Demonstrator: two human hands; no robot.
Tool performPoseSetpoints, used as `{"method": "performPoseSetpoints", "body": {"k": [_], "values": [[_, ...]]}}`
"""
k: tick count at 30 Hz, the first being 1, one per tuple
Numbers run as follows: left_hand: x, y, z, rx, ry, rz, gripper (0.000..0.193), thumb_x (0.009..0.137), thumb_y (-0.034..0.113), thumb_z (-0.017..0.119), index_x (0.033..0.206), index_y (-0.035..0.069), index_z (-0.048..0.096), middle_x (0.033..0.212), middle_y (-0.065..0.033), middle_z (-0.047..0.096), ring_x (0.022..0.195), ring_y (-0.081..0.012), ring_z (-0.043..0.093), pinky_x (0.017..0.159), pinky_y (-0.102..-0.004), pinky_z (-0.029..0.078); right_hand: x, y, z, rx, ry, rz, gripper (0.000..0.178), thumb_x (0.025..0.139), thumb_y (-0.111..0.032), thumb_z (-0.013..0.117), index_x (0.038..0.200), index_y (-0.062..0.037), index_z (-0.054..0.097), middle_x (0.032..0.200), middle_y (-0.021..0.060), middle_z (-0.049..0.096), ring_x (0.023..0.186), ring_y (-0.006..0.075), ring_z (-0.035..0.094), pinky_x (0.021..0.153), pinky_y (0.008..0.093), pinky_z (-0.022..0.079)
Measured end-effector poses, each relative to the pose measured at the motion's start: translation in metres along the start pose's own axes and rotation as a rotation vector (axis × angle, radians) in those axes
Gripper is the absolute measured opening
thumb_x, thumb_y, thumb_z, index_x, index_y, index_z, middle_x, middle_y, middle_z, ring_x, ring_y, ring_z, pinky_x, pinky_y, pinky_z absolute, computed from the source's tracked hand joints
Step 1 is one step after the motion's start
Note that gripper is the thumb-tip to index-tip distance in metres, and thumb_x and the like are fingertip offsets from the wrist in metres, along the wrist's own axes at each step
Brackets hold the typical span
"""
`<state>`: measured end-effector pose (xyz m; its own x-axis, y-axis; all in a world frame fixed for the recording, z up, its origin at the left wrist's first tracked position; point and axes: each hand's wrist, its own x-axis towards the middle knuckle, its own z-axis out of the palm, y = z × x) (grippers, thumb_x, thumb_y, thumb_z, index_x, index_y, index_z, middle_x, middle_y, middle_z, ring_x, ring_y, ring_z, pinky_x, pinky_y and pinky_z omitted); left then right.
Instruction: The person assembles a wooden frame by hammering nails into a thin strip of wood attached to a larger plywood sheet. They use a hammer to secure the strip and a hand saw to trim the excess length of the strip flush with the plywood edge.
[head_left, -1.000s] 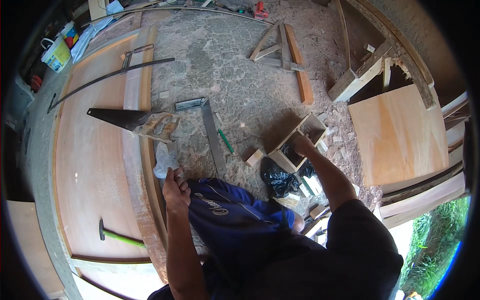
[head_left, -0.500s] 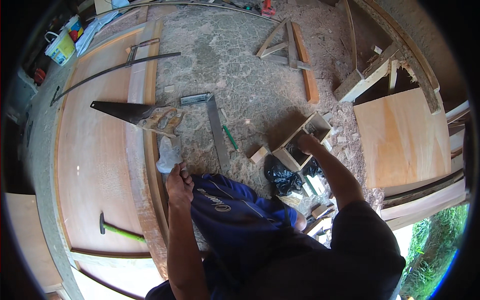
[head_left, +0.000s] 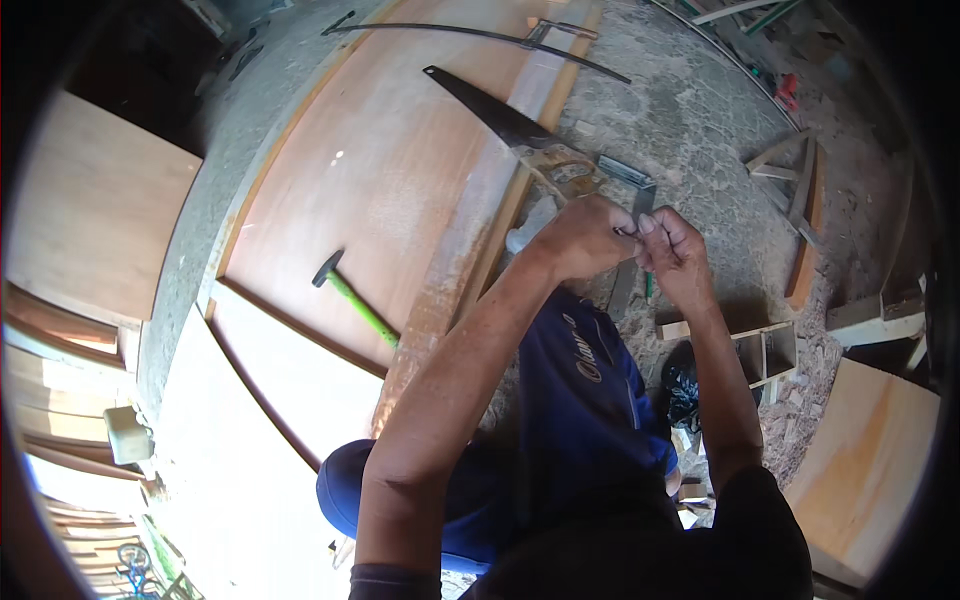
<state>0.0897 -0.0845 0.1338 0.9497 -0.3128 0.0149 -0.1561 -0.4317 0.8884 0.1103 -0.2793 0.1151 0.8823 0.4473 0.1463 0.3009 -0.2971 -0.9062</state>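
Note:
My left hand (head_left: 592,238) and my right hand (head_left: 675,252) meet over the edge of a large wooden panel (head_left: 380,150), fingertips pinched close together. Whatever they hold is too small to make out. Under and beside them lies a metal try square (head_left: 625,172), its blade partly covered by my hands, with a green pencil (head_left: 649,285) next to it. A clear plastic bag (head_left: 520,238) shows beside my left wrist. Just beyond my hands rests a handsaw (head_left: 500,120), its worn wooden handle toward me. A hammer (head_left: 360,308) with a bright green handle lies on the panel.
A compartmented wooden box (head_left: 768,352) and a black plastic bag (head_left: 682,385) are by my right forearm, among offcuts. A long bar clamp (head_left: 470,36) crosses the panel's far end. Joined timber pieces (head_left: 806,230) and a plywood sheet (head_left: 865,460) lie to the right.
My right hand has come out of the wooden box and moved left to my left hand. My left hand has left the clear plastic bag's edge. The view has swung left.

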Motion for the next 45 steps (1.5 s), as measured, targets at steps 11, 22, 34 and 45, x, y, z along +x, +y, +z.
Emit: {"method": "performPoseSetpoints", "body": {"k": [11, 22, 34, 45], "values": [[-0.224, -0.004, -0.136, 0.226, 0.333, -0.595, 0.024, 0.100, 0.023, 0.061, 0.108, 0.003, 0.074, 0.077, -0.0057, 0.068, 0.075, -0.0117, 0.058, 0.076, -0.0328, 0.050, 0.039, -0.099, 0.227, 0.150, -0.391, -0.361, 0.024, 0.100, -0.025, 0.062, 0.093, -0.0020, 0.060, 0.069, 0.0134, 0.058, 0.063, 0.0268, 0.058, 0.060, 0.0382, 0.048], [-0.387, -0.144, -0.044, -0.418, 0.806, -0.840, 0.023, 0.097, 0.013, 0.062, 0.105, -0.007, 0.068, 0.091, -0.0117, 0.072, 0.080, -0.0193, 0.072, 0.075, -0.0293, 0.053, 0.007, 0.010, 0.412, -0.373, -0.673, -0.383, 0.055, 0.091, -0.027, 0.066, 0.137, -0.0041, 0.045, 0.133, 0.0262, 0.053, 0.119, 0.0448, 0.055, 0.099, 0.0538, 0.047], [-0.370, -0.182, -0.012, -0.564, 0.703, -0.940, 0.025, 0.098, 0.018, 0.062, 0.096, -0.004, 0.074, 0.075, -0.0063, 0.069, 0.054, -0.0121, 0.062, 0.051, -0.0288, 0.047, 0.044, -0.002, 0.359, -0.073, -1.063, 0.400, 0.038, 0.095, -0.018, 0.051, 0.130, -0.0017, 0.047, 0.082, 0.0120, 0.059, 0.067, 0.0158, 0.061, 0.053, 0.0349, 0.050], [-0.369, -0.178, -0.025, -0.378, 0.550, -0.895, 0.020, 0.097, 0.008, 0.057, 0.107, -0.002, 0.071, 0.088, -0.0095, 0.073, 0.063, -0.0131, 0.062, 0.057, -0.0273, 0.049, 0.011, -0.010, 0.270, -0.030, -1.165, 0.127, 0.047, 0.102, -0.007, 0.047, 0.148, -0.0049, 0.039, 0.100, 0.0130, 0.063, 0.087, 0.0197, 0.064, 0.081, 0.0360, 0.053]]}}
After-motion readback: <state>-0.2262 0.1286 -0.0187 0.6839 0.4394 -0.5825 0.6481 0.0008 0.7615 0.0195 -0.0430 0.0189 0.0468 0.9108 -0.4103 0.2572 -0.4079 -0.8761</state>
